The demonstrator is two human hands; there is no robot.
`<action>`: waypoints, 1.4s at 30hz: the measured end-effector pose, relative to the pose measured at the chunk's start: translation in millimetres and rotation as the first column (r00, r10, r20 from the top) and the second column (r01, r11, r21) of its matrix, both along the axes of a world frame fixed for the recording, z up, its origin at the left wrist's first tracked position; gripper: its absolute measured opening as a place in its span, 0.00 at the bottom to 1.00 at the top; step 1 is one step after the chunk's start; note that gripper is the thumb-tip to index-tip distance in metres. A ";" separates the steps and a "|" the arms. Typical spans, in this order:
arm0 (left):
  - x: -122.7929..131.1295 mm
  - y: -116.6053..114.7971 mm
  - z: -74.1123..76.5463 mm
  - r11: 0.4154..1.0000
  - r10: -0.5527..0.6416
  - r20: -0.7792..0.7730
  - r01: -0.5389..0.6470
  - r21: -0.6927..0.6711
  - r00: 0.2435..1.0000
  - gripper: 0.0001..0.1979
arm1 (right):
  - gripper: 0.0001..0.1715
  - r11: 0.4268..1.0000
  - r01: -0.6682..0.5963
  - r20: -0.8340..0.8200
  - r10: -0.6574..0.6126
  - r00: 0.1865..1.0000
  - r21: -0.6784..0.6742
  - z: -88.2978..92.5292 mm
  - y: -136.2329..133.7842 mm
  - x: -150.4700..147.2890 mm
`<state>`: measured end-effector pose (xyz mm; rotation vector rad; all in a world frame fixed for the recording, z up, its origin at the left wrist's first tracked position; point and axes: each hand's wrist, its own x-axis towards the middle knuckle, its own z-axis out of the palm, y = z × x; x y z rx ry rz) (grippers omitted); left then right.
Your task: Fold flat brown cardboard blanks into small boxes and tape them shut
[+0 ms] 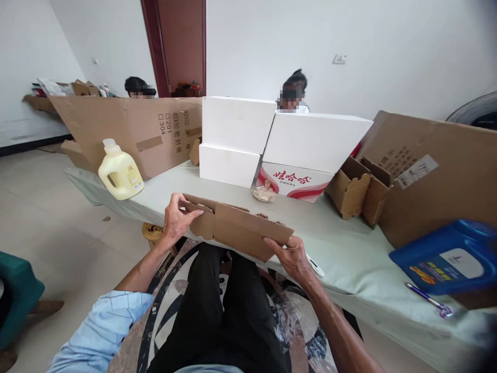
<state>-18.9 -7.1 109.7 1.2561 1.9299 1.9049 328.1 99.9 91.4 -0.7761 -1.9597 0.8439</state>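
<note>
I hold a flat brown cardboard box blank (236,228) over my lap at the near edge of the table (341,254). My left hand (176,217) grips its left end, fingers curled over a folded flap. Around the lower right corner closes my right hand (293,256), thumb on the front face. The cardboard is tilted, its long edge running from upper left to lower right.
A yellow detergent bottle (119,172) stands at the left. White foam boxes (236,137) and a red-printed carton (295,181) sit behind. Small folded brown boxes (355,191), a large cardboard sheet (438,176), a blue jug (454,256) and a purple pen (429,299) lie right. Two people sit beyond.
</note>
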 end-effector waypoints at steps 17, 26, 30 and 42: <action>-14.7 -2.4 -29.5 0.989 0.120 -0.019 -0.121 -0.081 0.993 0.36 | 0.19 0.995 -0.099 0.286 0.104 0.953 -0.033 -25.8 -36.0 9.9; 0.4 3.6 -23.6 0.997 -0.053 -0.143 0.062 0.053 0.988 0.39 | 0.18 0.977 0.064 0.156 -0.096 0.983 0.203 -16.3 -50.7 47.3; 8.2 2.8 -36.7 0.986 -0.083 -0.184 0.054 -0.155 0.979 0.35 | 0.26 0.822 0.429 0.023 -0.471 0.882 0.373 -10.8 -40.5 88.7; 19.5 13.0 -86.7 0.940 -0.280 -0.263 0.208 -0.271 0.923 0.24 | 0.19 0.268 0.833 -0.002 -0.952 0.307 0.483 94.0 79.1 244.6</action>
